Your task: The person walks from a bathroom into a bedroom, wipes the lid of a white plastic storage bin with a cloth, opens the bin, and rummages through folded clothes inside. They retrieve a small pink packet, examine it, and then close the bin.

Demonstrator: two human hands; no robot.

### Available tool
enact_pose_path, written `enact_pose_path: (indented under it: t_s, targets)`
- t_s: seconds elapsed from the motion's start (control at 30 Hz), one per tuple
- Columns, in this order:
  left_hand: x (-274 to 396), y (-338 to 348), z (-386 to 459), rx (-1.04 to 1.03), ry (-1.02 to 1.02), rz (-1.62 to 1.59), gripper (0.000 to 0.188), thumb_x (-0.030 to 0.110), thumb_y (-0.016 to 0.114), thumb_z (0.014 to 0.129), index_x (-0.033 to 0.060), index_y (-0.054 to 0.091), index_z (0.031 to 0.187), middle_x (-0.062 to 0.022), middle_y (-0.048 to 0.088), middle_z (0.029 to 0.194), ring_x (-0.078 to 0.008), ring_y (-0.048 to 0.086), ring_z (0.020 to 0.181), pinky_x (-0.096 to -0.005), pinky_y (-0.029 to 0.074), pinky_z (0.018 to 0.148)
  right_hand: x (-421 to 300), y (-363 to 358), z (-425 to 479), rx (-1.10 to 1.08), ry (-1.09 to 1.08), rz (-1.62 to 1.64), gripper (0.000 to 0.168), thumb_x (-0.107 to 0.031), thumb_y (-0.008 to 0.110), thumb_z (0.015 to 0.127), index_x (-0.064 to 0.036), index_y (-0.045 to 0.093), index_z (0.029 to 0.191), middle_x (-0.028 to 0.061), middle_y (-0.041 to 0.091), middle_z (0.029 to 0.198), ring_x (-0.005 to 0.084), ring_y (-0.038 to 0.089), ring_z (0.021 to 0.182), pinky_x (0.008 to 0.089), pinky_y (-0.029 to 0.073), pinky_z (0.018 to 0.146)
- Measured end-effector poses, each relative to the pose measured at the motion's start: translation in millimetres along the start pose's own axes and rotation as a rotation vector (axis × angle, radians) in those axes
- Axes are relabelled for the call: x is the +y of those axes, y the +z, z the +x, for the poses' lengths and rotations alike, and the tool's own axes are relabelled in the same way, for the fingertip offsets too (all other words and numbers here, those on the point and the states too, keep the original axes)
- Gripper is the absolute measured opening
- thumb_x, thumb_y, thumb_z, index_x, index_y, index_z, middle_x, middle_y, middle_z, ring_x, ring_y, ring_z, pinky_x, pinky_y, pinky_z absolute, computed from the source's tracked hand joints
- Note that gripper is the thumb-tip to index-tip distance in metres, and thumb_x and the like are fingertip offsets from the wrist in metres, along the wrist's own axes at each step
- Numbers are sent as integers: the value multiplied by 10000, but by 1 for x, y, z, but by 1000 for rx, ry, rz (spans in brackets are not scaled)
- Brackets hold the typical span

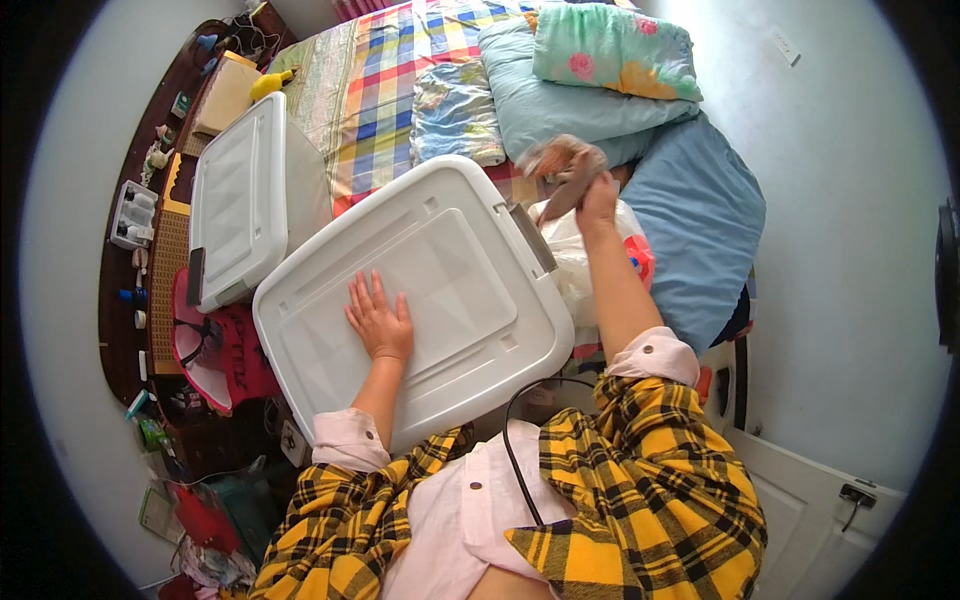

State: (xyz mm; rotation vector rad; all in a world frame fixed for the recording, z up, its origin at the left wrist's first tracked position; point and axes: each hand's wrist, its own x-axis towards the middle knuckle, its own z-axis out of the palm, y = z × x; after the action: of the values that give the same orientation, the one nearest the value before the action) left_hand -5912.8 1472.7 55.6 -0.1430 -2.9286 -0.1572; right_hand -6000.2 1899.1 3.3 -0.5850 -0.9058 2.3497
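A large white plastic storage box with its lid (pixel 457 255) on stands tilted across the view in front of me. My left hand (pixel 381 319) lies flat on that lid with the fingers spread. Beyond the box's right end, my right hand (pixel 598 196) grips a crumpled brownish cloth (pixel 566 169), blurred as if in motion. Just below the cloth, a white plastic bag (pixel 571 259) with a red and blue print sits beside the box's grey latch (pixel 532 238). The box's far side and contents are hidden.
A second lidded storage box (pixel 238 199) stands to the left. Behind lie a checked bedsheet (pixel 382 82), a folded patterned cloth (pixel 459 112), a folded floral quilt (pixel 619 56) and blue bedding (pixel 697 225). A pink cap (pixel 225 345) and a cluttered dark wooden shelf (pixel 120 330) are at left.
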Motion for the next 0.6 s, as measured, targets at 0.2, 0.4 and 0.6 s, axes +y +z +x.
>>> enact_pose_path:
  t_s: [0.2, 0.4, 0.6]
  targets:
    - [-4, 1, -3, 26, 1, 30, 652, 426, 493, 995, 146, 335, 1563, -115, 241, 1649, -337, 201, 1522, -561, 127, 1209, -57, 23, -17, -343, 49, -107, 297, -272, 551, 1012, -49, 646, 1183, 66, 697, 1054, 167, 662, 904, 330, 550, 784]
    - [-5, -4, 4, 23, 8, 27, 670, 430, 509, 983, 161, 325, 1568, -112, 245, 1646, -328, 192, 1525, -558, 119, 1213, -1, 11, -57, -569, 43, -1107, 353, -204, 685, 845, -1, 661, 1134, 135, 728, 1004, 237, 671, 921, 340, 536, 834]
    - [-9, -2, -2, 16, -11, 2, 681, 424, 528, 973, 160, 325, 1567, -110, 250, 1643, -324, 191, 1526, -561, 114, 1213, -12, -25, -105, -644, 198, -1091, 549, -114, 657, 821, -22, 554, 1352, 151, 698, 1110, 210, 664, 1001, 319, 529, 876]
